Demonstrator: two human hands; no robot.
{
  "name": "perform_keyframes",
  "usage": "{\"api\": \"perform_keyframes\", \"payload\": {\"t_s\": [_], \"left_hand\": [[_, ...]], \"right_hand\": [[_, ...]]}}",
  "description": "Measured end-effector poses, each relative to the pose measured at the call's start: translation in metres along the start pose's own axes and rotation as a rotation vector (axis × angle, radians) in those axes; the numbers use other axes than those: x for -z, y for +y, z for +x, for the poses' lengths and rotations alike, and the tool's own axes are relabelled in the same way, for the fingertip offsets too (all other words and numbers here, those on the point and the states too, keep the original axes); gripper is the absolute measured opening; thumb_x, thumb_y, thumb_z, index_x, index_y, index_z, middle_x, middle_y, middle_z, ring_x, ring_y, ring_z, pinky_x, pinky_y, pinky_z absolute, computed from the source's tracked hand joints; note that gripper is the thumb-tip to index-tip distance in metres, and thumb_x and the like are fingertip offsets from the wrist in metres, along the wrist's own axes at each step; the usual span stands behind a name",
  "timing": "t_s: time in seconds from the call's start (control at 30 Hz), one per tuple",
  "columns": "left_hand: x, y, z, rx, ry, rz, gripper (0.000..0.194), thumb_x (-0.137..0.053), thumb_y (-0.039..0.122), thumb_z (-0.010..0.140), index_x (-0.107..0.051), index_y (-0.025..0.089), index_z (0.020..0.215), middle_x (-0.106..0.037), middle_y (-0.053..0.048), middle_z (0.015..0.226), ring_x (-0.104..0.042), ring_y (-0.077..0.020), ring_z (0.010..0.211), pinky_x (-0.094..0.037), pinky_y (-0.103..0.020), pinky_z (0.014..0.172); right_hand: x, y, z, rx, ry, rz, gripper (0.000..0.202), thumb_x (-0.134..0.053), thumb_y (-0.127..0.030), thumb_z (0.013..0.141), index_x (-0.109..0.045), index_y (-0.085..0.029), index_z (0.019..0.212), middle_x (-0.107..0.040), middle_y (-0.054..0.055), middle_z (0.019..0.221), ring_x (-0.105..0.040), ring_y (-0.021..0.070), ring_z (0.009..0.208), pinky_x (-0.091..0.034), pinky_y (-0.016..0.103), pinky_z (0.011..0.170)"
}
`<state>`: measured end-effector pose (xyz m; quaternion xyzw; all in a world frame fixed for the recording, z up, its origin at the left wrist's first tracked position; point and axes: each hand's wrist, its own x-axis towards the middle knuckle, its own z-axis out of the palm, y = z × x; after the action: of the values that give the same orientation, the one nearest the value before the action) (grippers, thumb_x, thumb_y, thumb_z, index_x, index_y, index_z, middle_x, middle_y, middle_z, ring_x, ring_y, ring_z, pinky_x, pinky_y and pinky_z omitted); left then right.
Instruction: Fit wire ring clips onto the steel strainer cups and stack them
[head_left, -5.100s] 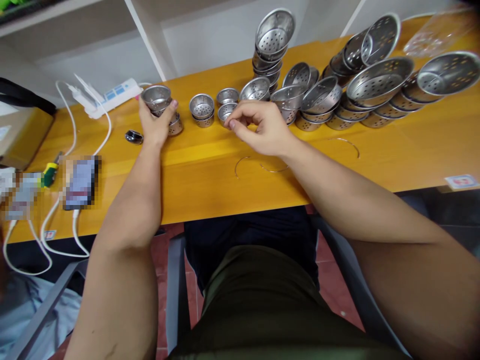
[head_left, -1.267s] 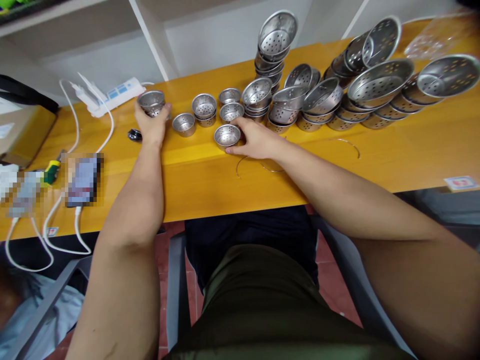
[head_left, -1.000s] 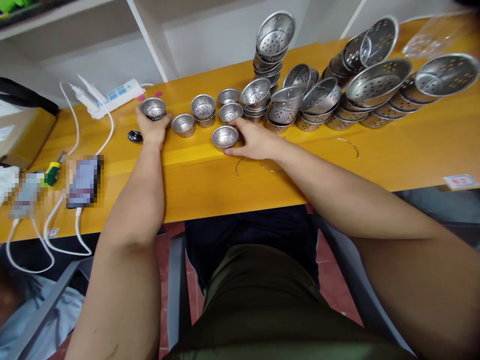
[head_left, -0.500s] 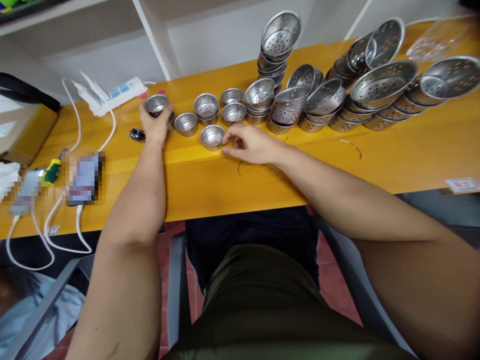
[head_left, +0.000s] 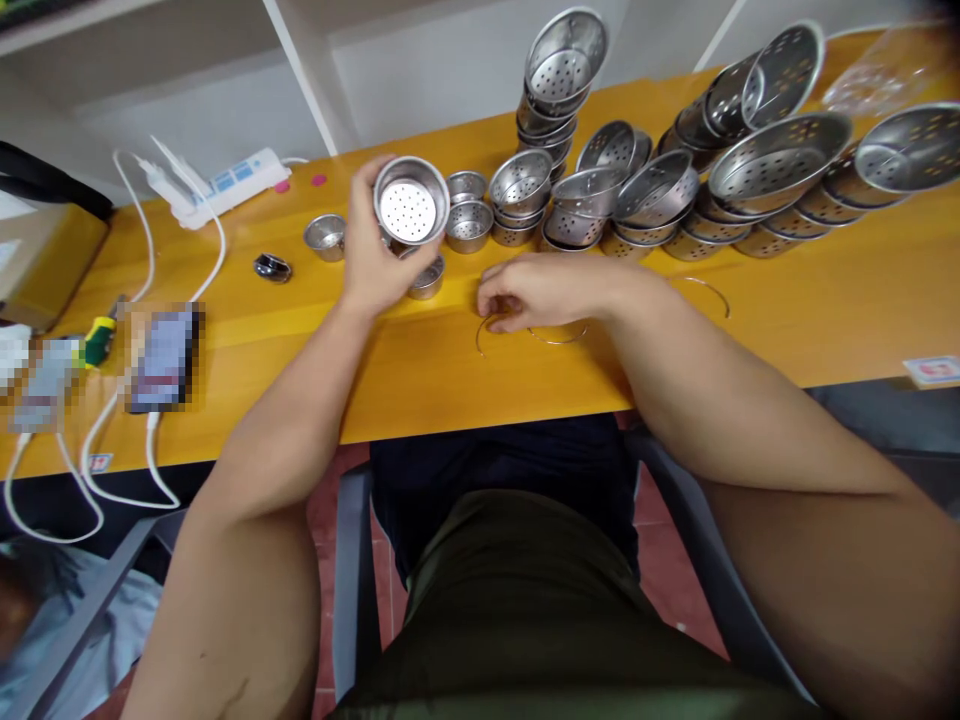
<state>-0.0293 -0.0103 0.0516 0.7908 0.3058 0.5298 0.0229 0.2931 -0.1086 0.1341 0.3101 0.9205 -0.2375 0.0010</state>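
My left hand [head_left: 375, 255] is wrapped round a perforated metal cup [head_left: 411, 205], raised off the table with its mouth tilted toward me. Partly hidden behind that hand, a small perforated cup [head_left: 427, 280] stands on the table. Another small cup [head_left: 325, 238] sits to the left of the hand. My right hand [head_left: 529, 290] hovers low over the table with loosely bent fingers, thumb apart and nothing visible in them. Near its fingertips lies a thin curved wire [head_left: 556, 340]. Behind it are two small cups, the nearer one [head_left: 469, 226] upright.
Stacks of perforated metal cups [head_left: 652, 195] fill the right back, some leaning, beside a tall stack [head_left: 564, 70]. A power strip [head_left: 232, 185], black object [head_left: 272, 267], screwdriver [head_left: 100, 342] and phone [head_left: 163, 360] with white cables lie left. Another person's light-blue sleeve [head_left: 90, 620] shows lower left.
My left hand has lifted the cup from the left and carried it rightward, uncovering a small cup there. My right hand has moved slightly right, away from the small front cup.
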Motion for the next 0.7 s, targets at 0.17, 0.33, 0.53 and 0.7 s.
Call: {"api": "perform_keyframes", "payload": {"t_s": [0.17, 0.33, 0.53, 0.7], "left_hand": [[-0.014, 0.019, -0.009, 0.048, -0.197, -0.105, 0.110, -0.093, 0.102, 0.102, -0.052, 0.037, 0.180, -0.073, -0.015, 0.180, -0.070, -0.0435, 0.174, -0.060, -0.068, 0.149], [-0.017, 0.004, -0.013, 0.024, -0.225, -0.136, 0.115, -0.096, 0.106, 0.094, -0.056, 0.037, 0.178, -0.073, -0.016, 0.176, -0.075, -0.0495, 0.167, -0.061, -0.069, 0.147], [-0.020, -0.003, -0.017, 0.012, -0.162, -0.149, 0.120, -0.091, 0.108, 0.097, -0.048, 0.038, 0.184, -0.070, -0.017, 0.175, -0.075, -0.0486, 0.165, -0.060, -0.069, 0.147], [-0.020, -0.015, -0.018, -0.010, -0.103, -0.170, 0.116, -0.090, 0.107, 0.099, -0.049, 0.037, 0.182, -0.071, -0.017, 0.170, -0.079, -0.0469, 0.159, -0.065, -0.068, 0.141]], "right_hand": [[-0.006, -0.031, 0.005, -0.148, -0.066, -0.203, 0.018, -0.083, -0.008, 0.109, -0.094, -0.020, 0.117, -0.092, 0.010, 0.114, -0.079, 0.0297, 0.097, -0.044, 0.039, 0.078], [-0.006, -0.057, 0.006, -0.211, -0.113, -0.384, 0.019, -0.085, -0.015, 0.117, -0.097, -0.011, 0.131, -0.095, 0.021, 0.128, -0.087, 0.0376, 0.112, -0.044, 0.042, 0.081], [-0.013, -0.057, 0.012, -0.153, -0.046, -0.360, 0.012, -0.085, -0.018, 0.115, -0.094, -0.014, 0.122, -0.094, 0.019, 0.127, -0.082, 0.0320, 0.099, -0.042, 0.041, 0.079], [-0.016, -0.025, 0.013, 0.026, 0.096, -0.019, 0.027, -0.080, -0.015, 0.103, -0.060, -0.025, 0.088, -0.068, -0.001, 0.084, -0.053, 0.0192, 0.074, -0.036, 0.036, 0.074]]}}
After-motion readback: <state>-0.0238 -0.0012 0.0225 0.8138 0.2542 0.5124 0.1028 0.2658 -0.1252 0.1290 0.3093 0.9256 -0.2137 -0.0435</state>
